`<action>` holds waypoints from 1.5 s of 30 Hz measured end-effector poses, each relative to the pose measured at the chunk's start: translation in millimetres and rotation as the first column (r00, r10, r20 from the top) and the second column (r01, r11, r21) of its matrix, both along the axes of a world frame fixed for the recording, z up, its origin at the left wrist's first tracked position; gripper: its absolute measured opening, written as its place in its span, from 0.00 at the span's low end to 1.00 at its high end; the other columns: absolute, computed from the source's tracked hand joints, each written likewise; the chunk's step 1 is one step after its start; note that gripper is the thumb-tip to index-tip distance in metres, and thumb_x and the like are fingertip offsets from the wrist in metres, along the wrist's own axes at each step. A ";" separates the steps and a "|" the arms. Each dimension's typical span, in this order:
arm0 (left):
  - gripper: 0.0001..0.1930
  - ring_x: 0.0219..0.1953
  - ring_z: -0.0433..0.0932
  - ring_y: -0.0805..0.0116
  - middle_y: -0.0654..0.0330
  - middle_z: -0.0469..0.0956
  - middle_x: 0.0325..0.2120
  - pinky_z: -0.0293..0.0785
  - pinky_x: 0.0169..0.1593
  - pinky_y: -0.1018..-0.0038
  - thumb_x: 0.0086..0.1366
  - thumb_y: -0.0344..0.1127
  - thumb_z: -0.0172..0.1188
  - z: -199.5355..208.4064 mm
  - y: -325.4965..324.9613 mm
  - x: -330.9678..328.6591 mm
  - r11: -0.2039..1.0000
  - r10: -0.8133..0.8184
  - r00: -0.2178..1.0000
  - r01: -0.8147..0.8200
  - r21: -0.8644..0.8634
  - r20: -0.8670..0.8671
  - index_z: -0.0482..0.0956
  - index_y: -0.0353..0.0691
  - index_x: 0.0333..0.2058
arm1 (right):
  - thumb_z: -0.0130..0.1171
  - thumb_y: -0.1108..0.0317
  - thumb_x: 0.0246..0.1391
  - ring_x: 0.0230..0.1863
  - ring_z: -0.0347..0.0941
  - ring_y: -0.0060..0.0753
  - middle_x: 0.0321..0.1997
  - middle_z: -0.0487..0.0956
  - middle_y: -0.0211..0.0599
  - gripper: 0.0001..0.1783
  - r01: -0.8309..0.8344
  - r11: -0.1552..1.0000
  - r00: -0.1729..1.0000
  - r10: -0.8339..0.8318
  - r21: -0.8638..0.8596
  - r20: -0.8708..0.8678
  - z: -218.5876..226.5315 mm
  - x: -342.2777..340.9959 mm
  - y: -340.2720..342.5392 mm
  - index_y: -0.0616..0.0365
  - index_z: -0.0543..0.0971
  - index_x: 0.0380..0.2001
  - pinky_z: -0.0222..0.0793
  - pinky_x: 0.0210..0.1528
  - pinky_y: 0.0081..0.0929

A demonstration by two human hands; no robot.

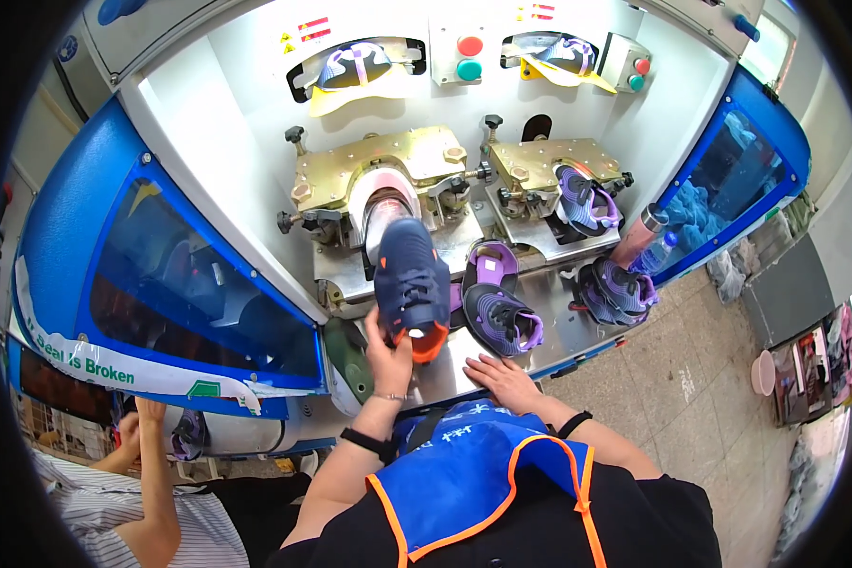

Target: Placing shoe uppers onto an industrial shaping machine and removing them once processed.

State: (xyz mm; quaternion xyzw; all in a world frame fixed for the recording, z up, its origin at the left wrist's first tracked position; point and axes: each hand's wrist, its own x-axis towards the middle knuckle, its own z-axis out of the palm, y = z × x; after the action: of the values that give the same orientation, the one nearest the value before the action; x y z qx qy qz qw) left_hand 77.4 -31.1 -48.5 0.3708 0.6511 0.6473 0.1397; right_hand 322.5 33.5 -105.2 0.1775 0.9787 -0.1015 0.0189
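Observation:
My left hand (388, 358) grips a navy sneaker (412, 284) by its heel end; orange lining shows at its opening. The sneaker's toe points away from me, toward the rounded opening of the left metal clamp (383, 180). My right hand (502, 377) lies on the front edge of the steel worktop (435, 381), fingers stretched out and holding nothing. Just beyond it sits a dark shoe with purple lining (502, 320), with a purple insole-like piece (490, 265) behind. At the left of the worktop lies a dark green shoe-shaped piece (348, 360).
A purple-and-black shoe (587, 201) sits in the right clamp (554, 170). More purple shoes (620, 292) stand at the right end, beside a pink tumbler (639, 235) and a bottle (655, 254). Blue doors (189, 275) flank the machine. A co-worker's hands (142, 426) are at lower left.

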 end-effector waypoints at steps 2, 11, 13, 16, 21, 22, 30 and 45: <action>0.31 0.44 0.78 0.67 0.55 0.78 0.42 0.72 0.47 0.73 0.60 0.26 0.59 -10.6 -11.3 6.5 1.000 -0.024 0.999 0.024 -0.007 0.030 0.59 0.38 0.61 | 0.65 0.64 0.45 0.73 0.49 0.34 0.73 0.56 0.28 0.45 -0.006 1.000 1.000 0.006 0.000 0.002 0.8 -1.3 2.2 0.47 0.57 0.67 0.50 0.69 0.40; 0.35 0.53 0.75 0.66 0.53 0.74 0.52 0.72 0.54 0.71 0.62 0.31 0.62 4.8 -47.4 13.5 0.883 -0.455 0.884 0.432 0.180 0.111 0.53 0.43 0.64 | 0.52 0.70 0.62 0.46 0.72 0.20 0.43 0.79 0.35 0.11 0.199 0.487 0.872 -0.484 -0.850 -0.073 101.7 -29.8 23.3 0.63 0.78 0.45 0.67 0.49 0.20; 0.36 0.53 0.74 0.66 0.54 0.74 0.52 0.72 0.53 0.71 0.61 0.32 0.64 7.9 -52.8 21.5 0.901 -0.421 0.894 0.392 0.184 0.156 0.55 0.43 0.64 | 0.46 0.61 0.68 0.43 0.71 0.19 0.41 0.79 0.29 0.18 -0.188 0.401 0.688 -0.598 -0.897 -0.411 123.3 -37.3 29.9 0.63 0.77 0.47 0.67 0.47 0.21; 0.36 0.50 0.74 0.68 0.56 0.74 0.49 0.73 0.50 0.73 0.59 0.34 0.67 20.9 -61.5 30.6 0.959 -0.276 0.952 0.263 0.109 0.130 0.60 0.42 0.62 | 0.42 0.58 0.70 0.44 0.70 0.20 0.44 0.77 0.30 0.20 -0.325 0.324 0.712 -0.534 -0.888 -0.455 193.6 -43.1 32.7 0.63 0.75 0.48 0.65 0.51 0.22; 0.33 0.38 0.72 0.63 0.57 0.73 0.38 0.70 0.40 0.70 0.49 0.35 0.71 56.4 -72.1 40.1 0.992 0.119 0.927 -0.125 0.008 -0.355 0.72 0.40 0.55 | 0.43 0.58 0.68 0.42 0.67 0.22 0.37 0.71 0.29 0.17 -0.580 -0.034 0.673 -0.584 -0.814 -0.455 181.7 -52.7 51.0 0.61 0.73 0.38 0.61 0.50 0.24; 0.33 0.38 0.72 0.63 0.57 0.73 0.38 0.70 0.40 0.70 0.49 0.35 0.71 64.2 -77.2 42.0 0.990 0.130 0.925 -0.138 0.002 -0.356 0.72 0.40 0.55 | 0.43 0.59 0.68 0.44 0.67 0.23 0.37 0.72 0.30 0.16 -0.629 -0.112 0.670 -0.581 -0.769 -0.463 175.3 -53.2 55.2 0.60 0.73 0.36 0.61 0.53 0.25; 0.36 0.39 0.70 0.56 0.56 0.72 0.36 0.67 0.44 0.65 0.41 0.28 0.72 89.1 -102.7 79.8 0.899 0.302 0.643 -0.437 -0.013 -0.704 0.75 0.42 0.54 | 0.46 0.59 0.65 0.46 0.67 0.32 0.39 0.71 0.35 0.14 -0.595 -0.329 0.769 -0.498 -0.734 -0.400 150.2 -72.8 68.7 0.59 0.71 0.32 0.60 0.56 0.31; 0.32 0.34 0.74 0.71 0.62 0.75 0.32 0.72 0.42 0.74 0.50 0.25 0.66 32.5 -216.6 205.4 0.343 0.913 0.391 -0.888 -0.305 -0.115 0.71 0.41 0.57 | 0.60 0.41 0.53 0.48 0.72 0.28 0.50 0.76 0.40 0.35 0.316 -0.082 0.934 -0.147 -0.945 0.325 -9.2 -176.0 -2.0 0.62 0.74 0.50 0.71 0.42 0.31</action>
State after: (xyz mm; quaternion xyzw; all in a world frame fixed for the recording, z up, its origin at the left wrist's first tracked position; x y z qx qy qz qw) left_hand 282.8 -247.7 -16.1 -0.1020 0.8358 0.5160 -0.1573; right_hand 146.4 31.5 -114.4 0.2798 0.5565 -0.7613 0.1801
